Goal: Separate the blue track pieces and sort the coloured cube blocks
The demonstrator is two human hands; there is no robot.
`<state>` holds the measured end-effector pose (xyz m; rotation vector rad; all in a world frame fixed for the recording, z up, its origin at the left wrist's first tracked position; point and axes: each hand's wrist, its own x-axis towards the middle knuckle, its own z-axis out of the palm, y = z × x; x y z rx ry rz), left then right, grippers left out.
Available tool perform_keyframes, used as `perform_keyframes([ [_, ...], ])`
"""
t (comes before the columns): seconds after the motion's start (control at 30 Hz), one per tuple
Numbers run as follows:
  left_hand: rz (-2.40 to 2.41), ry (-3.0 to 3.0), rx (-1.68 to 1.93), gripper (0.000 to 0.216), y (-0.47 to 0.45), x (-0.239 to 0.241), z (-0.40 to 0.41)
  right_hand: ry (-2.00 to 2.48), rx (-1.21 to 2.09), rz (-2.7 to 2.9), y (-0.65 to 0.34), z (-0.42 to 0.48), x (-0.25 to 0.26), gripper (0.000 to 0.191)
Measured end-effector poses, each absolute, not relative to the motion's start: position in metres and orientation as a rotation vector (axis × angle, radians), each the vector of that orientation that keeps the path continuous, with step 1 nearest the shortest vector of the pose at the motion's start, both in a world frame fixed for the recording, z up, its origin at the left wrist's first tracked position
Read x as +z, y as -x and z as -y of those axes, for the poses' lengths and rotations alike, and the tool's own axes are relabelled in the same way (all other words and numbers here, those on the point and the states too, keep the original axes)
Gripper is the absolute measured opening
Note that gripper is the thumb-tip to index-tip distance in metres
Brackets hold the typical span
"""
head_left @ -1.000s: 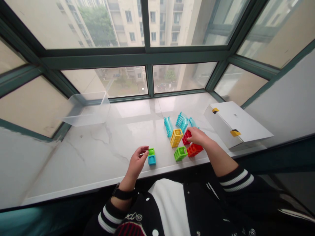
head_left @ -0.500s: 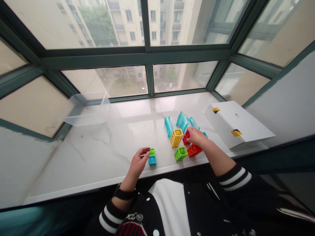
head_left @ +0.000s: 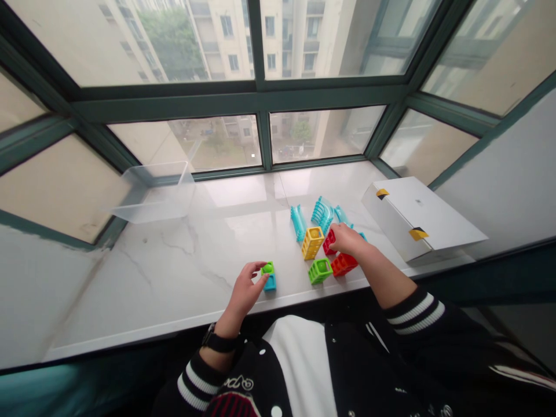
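My left hand (head_left: 246, 289) is at a short stack of toy blocks, a green block (head_left: 269, 269) with a blue block (head_left: 270, 282) below it in view. Its thumb lies across the stack's left side and its forefinger is at the green block's upper edge. The fingers of my right hand (head_left: 346, 238) are closed on a red block (head_left: 329, 241). In front of that hand lies an orange-red block piece (head_left: 344, 264), partly under my wrist. A yellow block tower (head_left: 312, 243) and another green block piece (head_left: 320, 271) stand to the left of the red block.
Several clear blue track pieces (head_left: 322, 213) lie behind the blocks. A transparent plastic bin (head_left: 160, 211) is at the back left of the white marble sill (head_left: 182, 278). On the right sits a white box (head_left: 423, 217) with yellow-and-black tape. Green-framed windows enclose the sill.
My left hand has moved slightly right, and its thumb now overlaps the green and blue stack. My right hand has stayed at the red block.
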<state>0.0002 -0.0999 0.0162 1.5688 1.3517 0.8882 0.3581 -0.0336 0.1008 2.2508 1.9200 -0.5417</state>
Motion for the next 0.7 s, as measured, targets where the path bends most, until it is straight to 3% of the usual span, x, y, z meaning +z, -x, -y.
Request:
perform_keyframes([
  [0.37,-1.365,-2.046,0.628,0.051,0.001,-0.006,0.105,-2.42,-0.477,-2.104,-0.369,0.054,0.119,0.061],
  [0.53,-1.333,-2.102,0.608,0.053,0.0,-0.007,0.103,-2.584,-0.326,-2.393,-0.361,0.076,0.146,0.046],
  [0.7,-1.317,-2.046,0.631,0.052,-0.003,0.0,0.103,-2.466,-0.59,-2.85,-0.328,0.105,0.17,0.026],
])
